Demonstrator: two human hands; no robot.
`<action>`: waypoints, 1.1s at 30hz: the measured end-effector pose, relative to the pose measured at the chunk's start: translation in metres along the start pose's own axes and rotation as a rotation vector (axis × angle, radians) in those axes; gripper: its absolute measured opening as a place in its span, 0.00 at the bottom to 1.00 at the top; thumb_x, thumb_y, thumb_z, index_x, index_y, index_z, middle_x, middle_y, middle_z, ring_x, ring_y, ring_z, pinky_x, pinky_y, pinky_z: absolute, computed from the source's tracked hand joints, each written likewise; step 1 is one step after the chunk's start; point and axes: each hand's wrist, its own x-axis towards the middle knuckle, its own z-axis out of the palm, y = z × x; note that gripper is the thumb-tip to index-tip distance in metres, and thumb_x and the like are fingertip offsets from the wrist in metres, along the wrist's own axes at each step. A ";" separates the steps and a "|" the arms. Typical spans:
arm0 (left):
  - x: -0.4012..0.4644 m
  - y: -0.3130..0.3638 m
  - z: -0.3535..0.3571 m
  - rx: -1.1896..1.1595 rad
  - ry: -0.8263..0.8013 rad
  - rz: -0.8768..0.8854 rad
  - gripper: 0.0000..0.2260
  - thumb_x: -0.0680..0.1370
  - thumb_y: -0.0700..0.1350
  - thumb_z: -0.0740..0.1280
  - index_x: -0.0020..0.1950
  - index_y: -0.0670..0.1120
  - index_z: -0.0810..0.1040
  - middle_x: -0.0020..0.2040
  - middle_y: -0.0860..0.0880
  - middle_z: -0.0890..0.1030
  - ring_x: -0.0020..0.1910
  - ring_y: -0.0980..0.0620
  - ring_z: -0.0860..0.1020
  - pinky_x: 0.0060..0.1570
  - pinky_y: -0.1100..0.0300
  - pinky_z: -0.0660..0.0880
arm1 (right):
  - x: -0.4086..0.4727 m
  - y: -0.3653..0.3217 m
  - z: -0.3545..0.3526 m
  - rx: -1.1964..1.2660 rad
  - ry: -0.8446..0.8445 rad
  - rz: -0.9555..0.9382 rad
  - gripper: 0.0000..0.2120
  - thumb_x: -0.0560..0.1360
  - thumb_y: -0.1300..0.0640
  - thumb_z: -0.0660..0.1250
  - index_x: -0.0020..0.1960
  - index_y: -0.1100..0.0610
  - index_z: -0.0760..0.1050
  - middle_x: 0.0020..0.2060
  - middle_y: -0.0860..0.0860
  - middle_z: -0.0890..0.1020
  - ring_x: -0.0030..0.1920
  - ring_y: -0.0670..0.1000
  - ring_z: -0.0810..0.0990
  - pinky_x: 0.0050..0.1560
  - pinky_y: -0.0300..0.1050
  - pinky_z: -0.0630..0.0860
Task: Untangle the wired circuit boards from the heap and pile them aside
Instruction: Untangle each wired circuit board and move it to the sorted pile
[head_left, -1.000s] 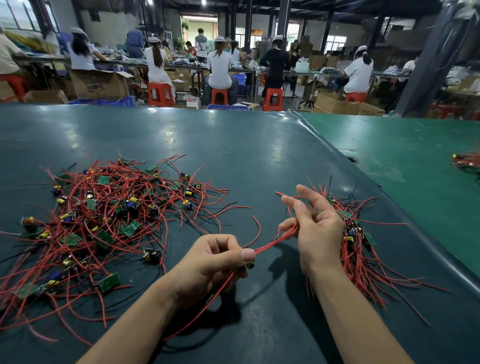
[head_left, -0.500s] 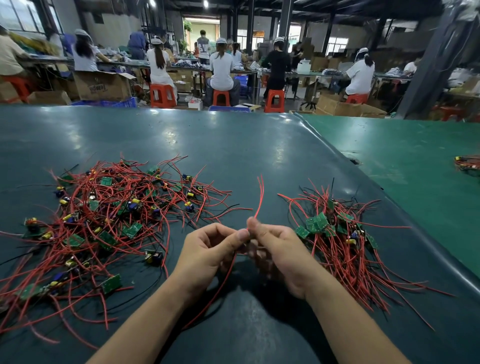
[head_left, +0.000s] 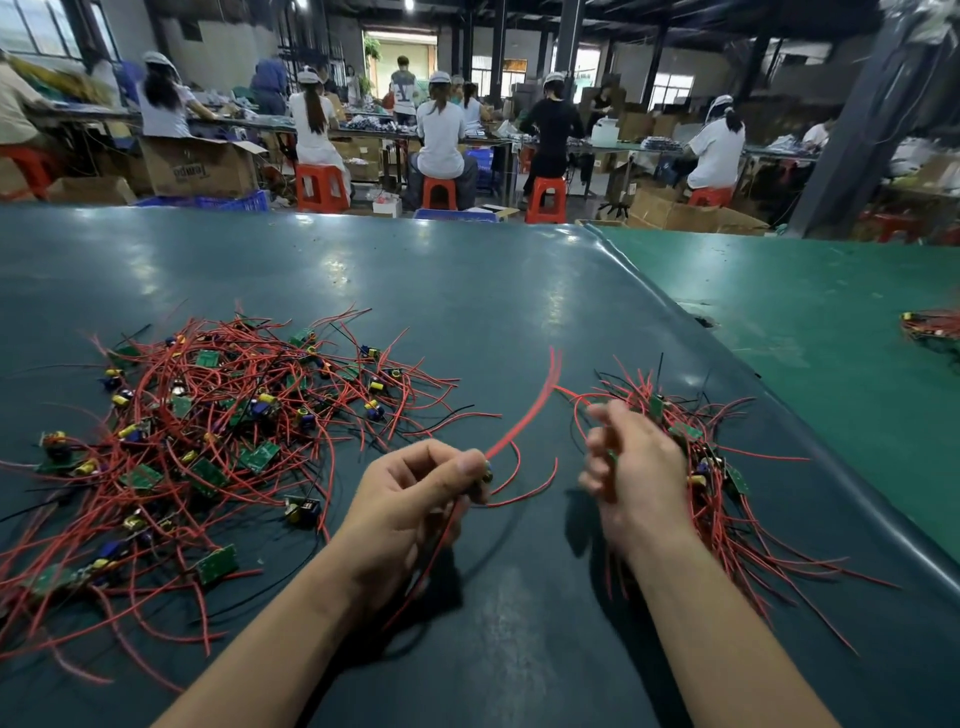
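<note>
Red-wired circuit board (head_left: 485, 470) pinched in left hand (head_left: 415, 499) grip.
Heap (head_left: 208, 441) lies left of the grip, sorted pile (head_left: 696, 467) right; right hand (head_left: 631, 467), blurred, fingers loosely curled, apparently holds nothing above the desk (head_left: 467, 291).

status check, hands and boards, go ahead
Left hand grips one wired board. Right hand blurred at sorted pile. Heap still tangled.

Left hand (head_left: 415, 499) around red-wired board (head_left: 487, 472); heap (head_left: 208, 441) alongside

Red wires (head_left: 218, 431) tangle around green boards (head_left: 258, 457) with yellow-and-blue parts, on a dark teal table (head_left: 467, 291).
</note>
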 end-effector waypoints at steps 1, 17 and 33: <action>0.002 0.000 0.000 -0.001 0.055 0.028 0.07 0.66 0.46 0.80 0.34 0.48 0.82 0.32 0.46 0.81 0.28 0.54 0.68 0.27 0.65 0.62 | -0.006 0.003 0.004 -0.117 -0.117 0.014 0.16 0.80 0.50 0.62 0.37 0.56 0.77 0.26 0.51 0.71 0.19 0.44 0.64 0.21 0.32 0.58; 0.005 -0.006 -0.009 0.821 0.415 0.666 0.07 0.79 0.48 0.68 0.48 0.45 0.83 0.41 0.51 0.82 0.40 0.50 0.79 0.40 0.58 0.74 | -0.029 0.015 0.015 -0.526 -0.366 -0.415 0.19 0.72 0.49 0.68 0.31 0.61 0.73 0.21 0.52 0.72 0.23 0.46 0.69 0.23 0.39 0.64; 0.010 -0.026 -0.016 1.408 0.059 0.443 0.13 0.76 0.47 0.70 0.60 0.50 0.81 0.58 0.56 0.79 0.63 0.52 0.72 0.63 0.56 0.67 | -0.016 0.012 0.016 -0.018 -0.036 -0.056 0.19 0.81 0.48 0.62 0.34 0.55 0.78 0.23 0.50 0.73 0.18 0.46 0.65 0.19 0.34 0.59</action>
